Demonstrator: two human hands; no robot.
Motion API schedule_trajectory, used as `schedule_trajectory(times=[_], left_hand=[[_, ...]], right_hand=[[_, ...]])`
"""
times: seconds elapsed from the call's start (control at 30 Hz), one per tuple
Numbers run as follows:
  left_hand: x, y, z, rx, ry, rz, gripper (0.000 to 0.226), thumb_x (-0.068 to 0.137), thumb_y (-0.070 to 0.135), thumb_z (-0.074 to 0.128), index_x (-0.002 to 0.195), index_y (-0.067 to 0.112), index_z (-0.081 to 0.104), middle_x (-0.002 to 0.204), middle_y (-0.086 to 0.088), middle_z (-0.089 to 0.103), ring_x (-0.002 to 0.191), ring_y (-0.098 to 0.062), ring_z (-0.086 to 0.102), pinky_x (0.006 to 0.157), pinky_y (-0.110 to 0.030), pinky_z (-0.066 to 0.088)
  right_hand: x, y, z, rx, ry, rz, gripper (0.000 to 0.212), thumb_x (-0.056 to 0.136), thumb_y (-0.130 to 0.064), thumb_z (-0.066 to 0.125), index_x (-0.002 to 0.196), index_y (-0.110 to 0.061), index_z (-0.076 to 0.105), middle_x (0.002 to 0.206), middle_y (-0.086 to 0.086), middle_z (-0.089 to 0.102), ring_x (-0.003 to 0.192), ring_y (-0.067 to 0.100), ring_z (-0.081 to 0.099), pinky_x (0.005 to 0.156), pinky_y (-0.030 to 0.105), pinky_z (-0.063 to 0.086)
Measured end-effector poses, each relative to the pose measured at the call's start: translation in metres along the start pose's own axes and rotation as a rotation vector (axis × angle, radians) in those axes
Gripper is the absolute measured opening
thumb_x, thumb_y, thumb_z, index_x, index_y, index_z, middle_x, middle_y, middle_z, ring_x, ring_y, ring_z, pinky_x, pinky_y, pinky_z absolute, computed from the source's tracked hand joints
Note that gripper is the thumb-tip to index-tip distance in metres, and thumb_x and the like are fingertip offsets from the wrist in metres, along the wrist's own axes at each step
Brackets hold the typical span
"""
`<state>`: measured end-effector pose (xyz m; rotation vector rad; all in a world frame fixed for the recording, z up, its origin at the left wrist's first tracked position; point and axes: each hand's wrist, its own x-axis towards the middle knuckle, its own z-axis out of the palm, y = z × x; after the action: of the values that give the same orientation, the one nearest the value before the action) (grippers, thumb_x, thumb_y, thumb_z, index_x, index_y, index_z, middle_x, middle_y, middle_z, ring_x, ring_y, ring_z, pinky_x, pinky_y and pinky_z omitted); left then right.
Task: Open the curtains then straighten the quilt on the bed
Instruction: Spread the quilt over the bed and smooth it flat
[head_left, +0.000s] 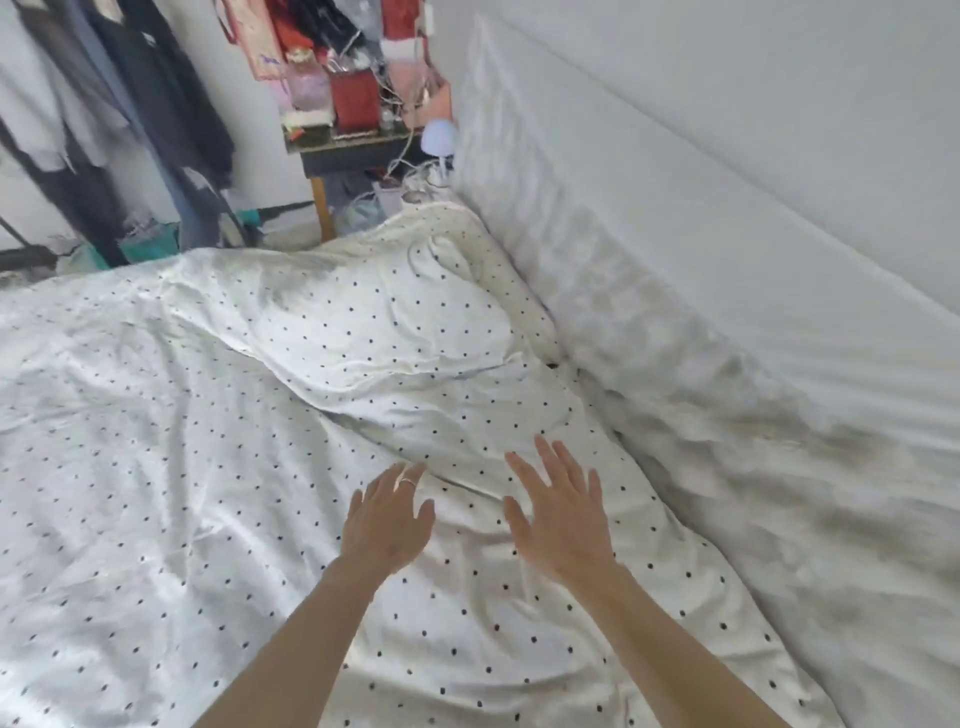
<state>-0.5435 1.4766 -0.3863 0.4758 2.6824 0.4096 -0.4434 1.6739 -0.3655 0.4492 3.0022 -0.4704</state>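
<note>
A white quilt with small black dots (182, 441) covers the bed and fills most of the head view. It is wrinkled, and a raised fold (395, 332) runs across its far right part. My left hand (387, 519), with a ring on one finger, hovers flat over the quilt with its fingers spread. My right hand (561, 509) is beside it, palm down, fingers apart, holding nothing. A white curtain (675, 291) hangs along the right side of the bed, its lower edge bunched against the quilt.
Dark clothes (119, 119) hang on a rack at the far left. A small cluttered table (358, 140) with a red box stands beyond the bed's far corner, cables and a small white lamp (439, 137) beside it. A white wall rises at the upper right.
</note>
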Motion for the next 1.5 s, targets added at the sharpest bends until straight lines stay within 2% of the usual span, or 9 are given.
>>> schedule_trajectory(times=[0.5, 0.7, 0.87, 0.97, 1.07, 1.13, 1.23, 1.37, 1.5], left_hand=[[0.154, -0.015, -0.088, -0.12, 0.218, -0.166, 0.069, 0.097, 0.05, 0.045, 0.156, 0.031, 0.015, 0.165, 0.001, 0.001, 0.148, -0.019, 0.017, 0.12, -0.039, 0.015], [0.227, 0.029, -0.148, -0.05, 0.494, 0.054, 0.071, 0.091, 0.062, 0.045, 0.151, 0.029, 0.026, 0.162, -0.002, 0.014, 0.145, -0.019, 0.019, 0.12, -0.042, 0.014], [0.3, 0.048, -0.134, 0.021, 0.228, 0.046, 0.069, 0.087, 0.064, 0.051, 0.144, 0.028, 0.042, 0.159, 0.013, 0.019, 0.141, -0.019, 0.031, 0.113, -0.037, 0.028], [0.335, 0.036, -0.101, -0.03, 0.033, -0.192, 0.108, 0.074, 0.072, 0.063, 0.156, 0.033, 0.004, 0.163, 0.003, 0.002, 0.136, -0.029, 0.041, 0.094, -0.04, 0.047], [0.352, 0.015, -0.079, 0.111, -0.125, -0.389, 0.126, 0.066, 0.081, 0.06, 0.152, 0.035, -0.02, 0.144, -0.005, 0.044, 0.118, -0.028, 0.055, 0.077, -0.035, 0.045], [0.361, 0.005, -0.075, 0.206, -0.137, -0.414, 0.097, 0.076, 0.07, 0.056, 0.154, 0.03, 0.014, 0.122, -0.002, 0.059, 0.107, -0.027, 0.059, 0.071, -0.034, 0.04], [0.372, -0.006, -0.083, 0.134, -0.026, -0.44, 0.044, 0.086, 0.046, 0.049, 0.122, 0.023, 0.061, 0.108, -0.003, 0.062, 0.099, -0.028, 0.058, 0.071, -0.035, 0.038], [0.361, -0.007, -0.113, -0.221, 0.208, -0.44, 0.054, 0.09, 0.038, 0.047, 0.143, 0.027, 0.047, 0.133, -0.009, 0.059, 0.119, -0.034, 0.054, 0.09, -0.038, 0.044], [0.383, 0.028, -0.191, -0.646, 0.662, -0.299, 0.056, 0.086, 0.033, 0.045, 0.139, 0.018, 0.051, 0.133, -0.012, 0.06, 0.121, -0.034, 0.053, 0.102, -0.035, 0.042]], right_hand=[[0.3, -0.007, -0.034, 0.381, -0.088, 0.002, 0.109, 0.077, -0.072, 0.06, 0.156, -0.035, -0.006, 0.16, -0.008, 0.02, 0.149, 0.018, 0.011, 0.117, 0.048, 0.017], [0.276, 0.007, 0.07, -0.161, -0.345, -0.355, 0.061, 0.092, -0.026, 0.041, 0.145, -0.042, 0.018, 0.121, -0.001, 0.062, 0.119, 0.03, 0.048, 0.099, 0.048, 0.033], [0.307, 0.005, 0.087, -0.19, -0.49, -0.363, 0.053, 0.091, -0.028, 0.034, 0.141, -0.045, 0.024, 0.137, 0.001, 0.056, 0.131, 0.035, 0.04, 0.102, 0.061, 0.024], [0.314, 0.016, 0.109, -0.217, -0.478, -0.341, 0.054, 0.091, -0.038, 0.039, 0.142, -0.038, 0.023, 0.143, 0.005, 0.049, 0.135, 0.034, 0.034, 0.102, 0.059, 0.025], [0.318, 0.028, 0.131, -0.228, -0.443, -0.299, 0.06, 0.09, -0.041, 0.035, 0.147, -0.034, 0.017, 0.146, 0.003, 0.044, 0.136, 0.032, 0.031, 0.104, 0.054, 0.025], [0.327, 0.028, 0.137, -0.184, -0.44, -0.256, 0.063, 0.088, -0.041, 0.03, 0.148, -0.035, 0.013, 0.149, 0.0, 0.042, 0.138, 0.031, 0.029, 0.106, 0.053, 0.022], [0.339, 0.022, 0.135, -0.085, -0.505, -0.181, 0.069, 0.087, -0.043, 0.037, 0.149, -0.038, 0.007, 0.152, 0.001, 0.037, 0.139, 0.033, 0.026, 0.108, 0.059, 0.019], [0.348, 0.015, 0.103, 0.03, -0.535, -0.114, 0.067, 0.083, -0.036, 0.05, 0.143, -0.037, 0.019, 0.143, 0.004, 0.043, 0.133, 0.034, 0.034, 0.103, 0.055, 0.032], [0.369, 0.023, 0.04, 0.258, -0.019, -0.097, 0.034, 0.078, -0.016, 0.055, 0.11, -0.021, 0.045, 0.103, 0.002, 0.053, 0.095, 0.029, 0.055, 0.073, 0.043, 0.051]])
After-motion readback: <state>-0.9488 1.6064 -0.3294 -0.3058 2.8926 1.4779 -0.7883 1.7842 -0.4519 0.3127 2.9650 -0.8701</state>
